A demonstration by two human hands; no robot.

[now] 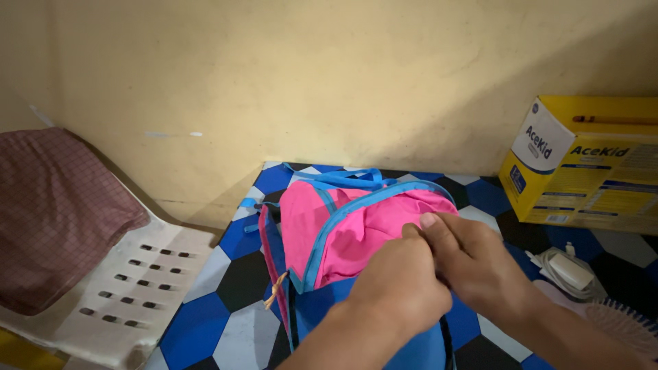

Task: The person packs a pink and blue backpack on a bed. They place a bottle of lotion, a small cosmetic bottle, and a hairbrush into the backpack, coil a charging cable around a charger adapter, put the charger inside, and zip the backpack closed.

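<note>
Both hands are pressing together on a pink and blue backpack (pixel 343 240): the left hand (pixel 401 281) is curling closed over its pink fabric, the right hand (pixel 473 257) is pinching the same fold just beside it. Right of them, a white charger (pixel 569 270) and yellow box (pixel 589 164) are sitting on the hexagon-patterned table (pixel 199 322).

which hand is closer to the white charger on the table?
Right. The right hand lies on the pink and blue backpack, just left of the white charger. The left hand sits farther left, with the right hand between it and the charger.
</note>
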